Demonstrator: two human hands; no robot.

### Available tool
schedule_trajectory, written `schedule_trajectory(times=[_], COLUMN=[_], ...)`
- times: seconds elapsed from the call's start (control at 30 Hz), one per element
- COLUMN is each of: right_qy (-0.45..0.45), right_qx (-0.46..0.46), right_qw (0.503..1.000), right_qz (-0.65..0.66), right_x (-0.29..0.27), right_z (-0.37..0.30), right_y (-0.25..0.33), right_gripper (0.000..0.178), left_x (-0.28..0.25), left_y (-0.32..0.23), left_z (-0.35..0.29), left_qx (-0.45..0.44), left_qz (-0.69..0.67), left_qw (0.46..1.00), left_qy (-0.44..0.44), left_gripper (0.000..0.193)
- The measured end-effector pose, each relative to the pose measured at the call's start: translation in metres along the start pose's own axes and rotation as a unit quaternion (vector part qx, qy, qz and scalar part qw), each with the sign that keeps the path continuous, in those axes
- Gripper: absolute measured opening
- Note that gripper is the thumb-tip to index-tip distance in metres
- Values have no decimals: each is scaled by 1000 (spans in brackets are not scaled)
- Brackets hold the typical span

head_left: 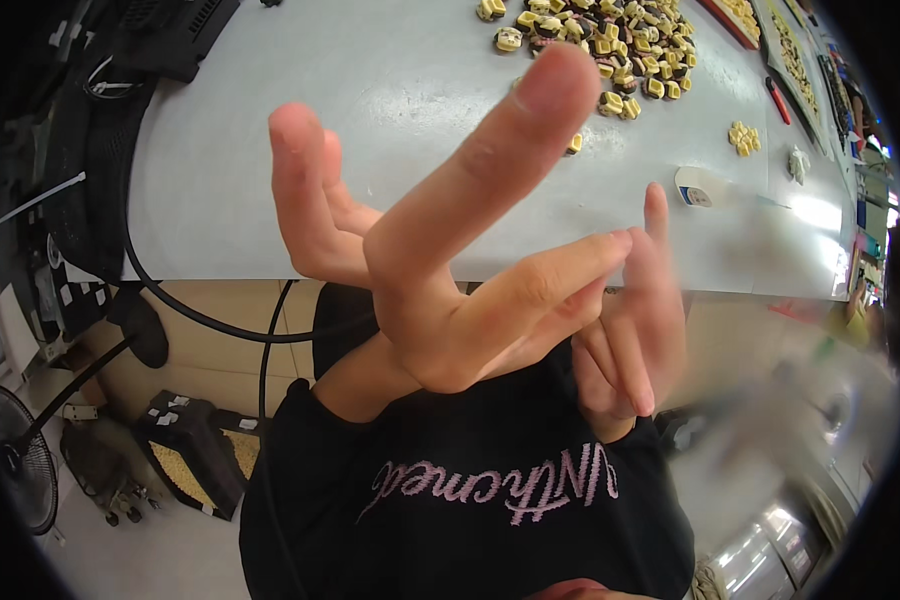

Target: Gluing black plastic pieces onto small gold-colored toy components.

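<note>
My left hand is raised large in front of the table, fingers stretched apart, with nothing in it. One of its fingertips overlaps my right hand in the head view; whether they touch I cannot tell. My right hand is a little blurred and partly hidden behind the left. One of its fingers points up, others angle downward, and no object shows in it. Beyond the hands, a heap of small yellow-and-dark pieces lies on the grey table. A single piece lies nearer, beside my left hand's longest finger.
At the right are a small yellow cluster, a white labelled cup-like item, a red pen-like tool and a tray of pieces. A black cable loops past the table's left edge. A fan stands lower left.
</note>
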State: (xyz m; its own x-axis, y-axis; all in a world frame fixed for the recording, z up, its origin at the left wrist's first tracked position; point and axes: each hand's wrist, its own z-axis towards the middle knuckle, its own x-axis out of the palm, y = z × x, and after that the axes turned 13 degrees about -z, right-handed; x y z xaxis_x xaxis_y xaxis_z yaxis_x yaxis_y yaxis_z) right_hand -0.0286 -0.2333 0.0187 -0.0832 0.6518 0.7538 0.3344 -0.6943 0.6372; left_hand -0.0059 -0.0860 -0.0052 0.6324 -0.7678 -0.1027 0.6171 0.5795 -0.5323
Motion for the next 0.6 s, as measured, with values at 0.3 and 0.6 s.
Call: schedule_trajectory(times=[0.3,0.6], right_qy=[48,35], right_qx=[-38,-22], right_qw=[986,995], right_qz=[-156,-93], right_x=[-8,-7], right_z=[6,8], right_y=[-3,-6], right_gripper=[56,55], left_x=[26,42], left_y=[-5,-4], left_z=[-2,-5], left_qx=[1,12], left_qz=[13,28], left_qw=[999,998], left_qy=[-29,-59], left_gripper=[7,4])
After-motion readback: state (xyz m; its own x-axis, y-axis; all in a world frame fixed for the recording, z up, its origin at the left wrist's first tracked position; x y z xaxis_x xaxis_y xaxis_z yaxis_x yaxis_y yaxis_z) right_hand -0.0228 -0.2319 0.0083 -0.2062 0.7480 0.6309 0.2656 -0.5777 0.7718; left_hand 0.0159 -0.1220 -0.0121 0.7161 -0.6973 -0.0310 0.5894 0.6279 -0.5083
